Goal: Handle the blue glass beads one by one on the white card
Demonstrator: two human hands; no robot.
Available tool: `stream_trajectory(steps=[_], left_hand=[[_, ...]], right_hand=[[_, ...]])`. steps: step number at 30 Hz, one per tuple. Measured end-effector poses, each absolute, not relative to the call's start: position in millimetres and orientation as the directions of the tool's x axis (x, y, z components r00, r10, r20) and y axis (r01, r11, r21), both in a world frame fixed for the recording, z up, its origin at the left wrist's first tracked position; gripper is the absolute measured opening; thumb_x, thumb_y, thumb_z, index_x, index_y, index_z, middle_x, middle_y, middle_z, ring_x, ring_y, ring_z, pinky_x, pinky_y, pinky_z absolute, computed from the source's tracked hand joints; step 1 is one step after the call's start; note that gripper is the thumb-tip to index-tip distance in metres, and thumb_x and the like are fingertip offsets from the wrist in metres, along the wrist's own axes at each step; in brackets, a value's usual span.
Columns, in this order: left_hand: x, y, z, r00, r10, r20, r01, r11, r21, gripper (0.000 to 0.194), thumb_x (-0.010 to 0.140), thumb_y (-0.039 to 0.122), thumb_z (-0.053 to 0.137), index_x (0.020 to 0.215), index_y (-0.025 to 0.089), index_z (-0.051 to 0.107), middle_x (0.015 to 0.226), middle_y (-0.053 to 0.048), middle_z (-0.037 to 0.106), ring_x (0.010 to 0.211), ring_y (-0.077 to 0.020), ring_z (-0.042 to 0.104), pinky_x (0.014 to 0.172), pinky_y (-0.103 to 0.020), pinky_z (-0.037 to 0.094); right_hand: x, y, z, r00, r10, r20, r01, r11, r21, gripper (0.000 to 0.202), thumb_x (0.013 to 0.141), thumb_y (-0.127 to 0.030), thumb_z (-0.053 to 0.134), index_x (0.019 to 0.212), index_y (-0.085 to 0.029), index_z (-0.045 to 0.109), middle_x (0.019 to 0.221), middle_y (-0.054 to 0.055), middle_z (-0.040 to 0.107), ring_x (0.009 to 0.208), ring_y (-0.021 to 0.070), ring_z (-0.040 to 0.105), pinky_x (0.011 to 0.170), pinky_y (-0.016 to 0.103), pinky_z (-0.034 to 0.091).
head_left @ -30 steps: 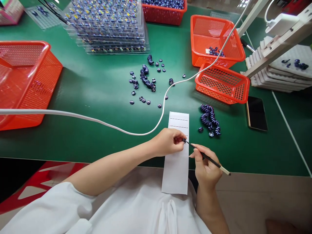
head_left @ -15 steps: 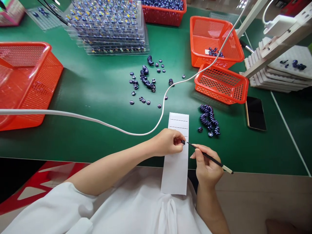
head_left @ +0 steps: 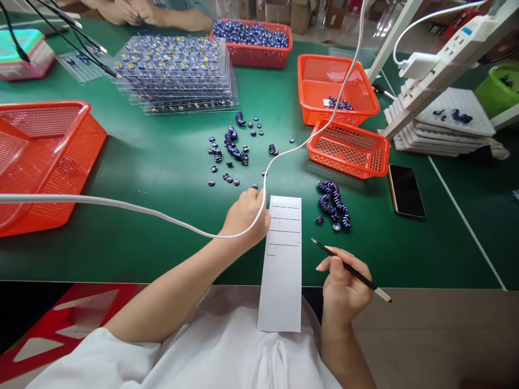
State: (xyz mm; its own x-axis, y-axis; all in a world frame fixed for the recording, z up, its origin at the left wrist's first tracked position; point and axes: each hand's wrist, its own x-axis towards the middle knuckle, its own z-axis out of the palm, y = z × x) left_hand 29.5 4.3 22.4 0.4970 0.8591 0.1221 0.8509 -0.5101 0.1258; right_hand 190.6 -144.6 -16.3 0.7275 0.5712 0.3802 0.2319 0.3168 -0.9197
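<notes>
Dark blue beads (head_left: 235,154), glossy, mostly oval: a curved row with loose ones scattered about it, mid-width on the green bench (head_left: 162,162). Row lies beyond the left hand (head_left: 246,216), slightly to its left; long axis runs away from the person, near end bending right. Left hand clearly the nearer one; a single bead (head_left: 254,186) sits just past its knuckles, contact uncertain. Left grip: fingers curled in, tips out of sight, cannot tell whether anything is pinched there. White cable (head_left: 40,198) passes across the view in front of that hand.

Right hand (head_left: 346,283) well apart from the row, low and to the right. Its grip pinches a slim black tool (head_left: 357,274), pen fashion; fine tip aimed far-left toward the paper strip (head_left: 279,292), apart from it, pale butt toward lower right. Strip lies lengthwise between the hands, ruled across its far part, near end over the white garment (head_left: 227,335).

Second bead row (head_left: 344,209), coiled, right of the strip's far end, nearer the right hand. Beyond it a small orange basket (head_left: 344,166); phone (head_left: 406,190) to its right
</notes>
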Motion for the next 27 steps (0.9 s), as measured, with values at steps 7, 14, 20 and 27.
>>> stream_trajectory(steps=[7,14,20,27], left_hand=[[101.0,-6.1,2.1,0.876,0.366,0.315,0.313,-0.927,0.208,0.029,0.094,0.014,0.047,0.119,0.012,0.061,0.116,-0.015,0.061,0.097,-0.0257,0.055,0.084,-0.039,0.051],[120.7,3.4,-0.6,0.932,0.336,0.133,0.300,-0.925,0.232,0.021,0.091,0.005,0.048,0.097,0.010,0.067,0.099,-0.014,0.065,0.090,-0.0237,0.057,0.078,-0.035,0.050],[122.9,0.7,1.9,0.921,0.363,0.143,0.319,-0.911,0.259,0.015,0.088,0.004,0.051,0.087,0.011,0.065,0.085,-0.012,0.067,0.083,-0.0228,0.060,0.075,-0.033,0.050],[114.7,-4.1,5.7,0.855,0.427,0.296,0.298,-0.870,0.393,0.017,0.095,0.012,0.049,0.099,0.012,0.065,0.106,-0.015,0.072,0.091,-0.0239,0.067,0.077,-0.036,0.055]], right_hand=[[202.7,-144.8,-16.7,0.840,0.411,0.356,0.254,0.282,-0.925,0.011,0.085,-0.025,0.071,0.090,-0.018,0.064,0.088,0.003,0.072,0.047,0.0102,0.060,0.051,0.030,0.053],[205.0,-142.7,-20.5,0.852,0.406,0.331,0.218,0.300,-0.929,0.012,0.084,-0.026,0.072,0.089,-0.018,0.065,0.087,0.003,0.072,0.047,0.0107,0.061,0.050,0.029,0.052],[203.7,-142.4,-21.0,0.844,0.423,0.329,0.235,0.260,-0.937,0.015,0.084,-0.029,0.072,0.089,-0.018,0.063,0.087,0.003,0.072,0.047,0.0107,0.060,0.049,0.029,0.052],[205.6,-146.0,-15.5,0.848,0.460,0.262,0.171,0.231,-0.958,0.017,0.083,-0.029,0.073,0.091,-0.017,0.065,0.087,0.003,0.072,0.048,0.0106,0.060,0.050,0.027,0.049]])
